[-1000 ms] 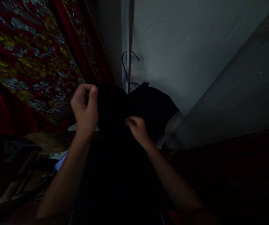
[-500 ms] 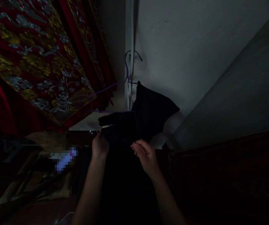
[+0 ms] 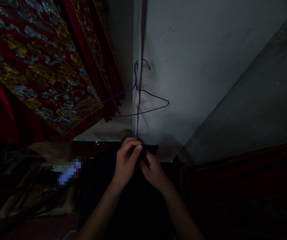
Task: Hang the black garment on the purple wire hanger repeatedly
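Note:
A black garment [image 3: 151,147] is gripped by both of my hands, low in the middle of the view. My left hand [image 3: 125,161] is closed, thumb and fingers pinching its edge. Close against it, my right hand [image 3: 153,170] is closed on the same cloth, its fingertips partly hidden by the fabric. Dark shadow hides most of the garment's shape, and it blends with the black below. Above my hands, a bare purple wire hanger [image 3: 153,95] hangs on the wall by a pale vertical strip [image 3: 138,40].
Red cloth with gold and silver embroidery [image 3: 41,73] hangs at the upper left, overlapping the hanger's left end. A pale wall [image 3: 195,66] stands behind. A wooden frame [image 3: 13,196] is at the lower left, and a dark reddish surface [image 3: 245,170] lies to the right.
The black garment has come off the hanger and down into my hands. My left hand has moved right, next to my right hand. The hanger now hangs bare, its right end showing.

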The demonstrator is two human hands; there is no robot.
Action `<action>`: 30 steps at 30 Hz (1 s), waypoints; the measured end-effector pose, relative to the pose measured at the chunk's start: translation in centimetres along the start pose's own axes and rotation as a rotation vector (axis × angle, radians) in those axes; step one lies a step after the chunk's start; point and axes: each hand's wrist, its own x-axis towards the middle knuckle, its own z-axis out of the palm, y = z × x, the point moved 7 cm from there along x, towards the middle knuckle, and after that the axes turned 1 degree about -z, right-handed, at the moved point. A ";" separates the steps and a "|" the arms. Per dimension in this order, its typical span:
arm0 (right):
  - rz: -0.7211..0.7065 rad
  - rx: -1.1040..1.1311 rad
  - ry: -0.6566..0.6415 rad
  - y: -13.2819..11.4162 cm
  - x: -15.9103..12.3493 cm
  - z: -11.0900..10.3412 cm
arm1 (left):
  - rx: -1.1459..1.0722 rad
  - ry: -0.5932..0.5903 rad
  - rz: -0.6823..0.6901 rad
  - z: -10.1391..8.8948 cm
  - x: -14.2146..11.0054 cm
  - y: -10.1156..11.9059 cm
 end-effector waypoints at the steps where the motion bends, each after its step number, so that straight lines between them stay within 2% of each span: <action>1: 0.007 0.028 -0.001 -0.2 0.4 -0.1 | 0.047 -0.020 0.044 -0.1 0.0 0.4; 4: 0.125 0.230 0.009 0.0 1.5 -0.6 | 0.095 -0.169 0.027 -0.9 -0.1 -0.1; 8: 0.360 0.486 -0.138 0.5 1.8 -1.1 | 0.259 -0.532 -0.158 -2.0 -2.7 -4.0; 9: 0.350 0.508 -0.180 0.0 1.9 -1.5 | 0.328 -0.607 -0.197 -2.3 -3.6 -5.1; 11: 0.225 0.522 -0.281 -1.6 2.4 -2.5 | 0.451 -0.749 -0.247 -2.8 -5.5 -6.7; 14: 0.004 0.530 -0.383 -4.4 3.8 -4.6 | 0.479 -0.909 -0.218 -2.7 -7.6 -6.6; 16: -0.086 0.465 -0.351 -5.7 5.4 -6.2 | 0.362 -0.917 -0.182 -2.4 -8.1 -5.0; 19: -0.208 0.158 -0.217 -7.1 8.0 -7.8 | 0.204 -0.835 -0.205 -2.3 -7.8 -2.9; 21: -0.258 -0.079 -0.094 -7.6 9.2 -8.1 | 0.184 -0.776 -0.284 -2.4 -7.6 -2.6; 23: -0.310 -0.214 0.029 -7.9 9.5 -8.1 | 0.192 -0.729 -0.336 -2.2 -7.6 -2.8; 27: -0.386 -0.229 0.304 -7.5 9.0 -9.1 | 0.280 -0.664 -0.327 -1.8 -7.5 -4.1; 30: -0.258 -0.103 0.493 -5.5 9.3 -11.5 | 0.428 -0.639 -0.367 -2.6 -7.1 -5.8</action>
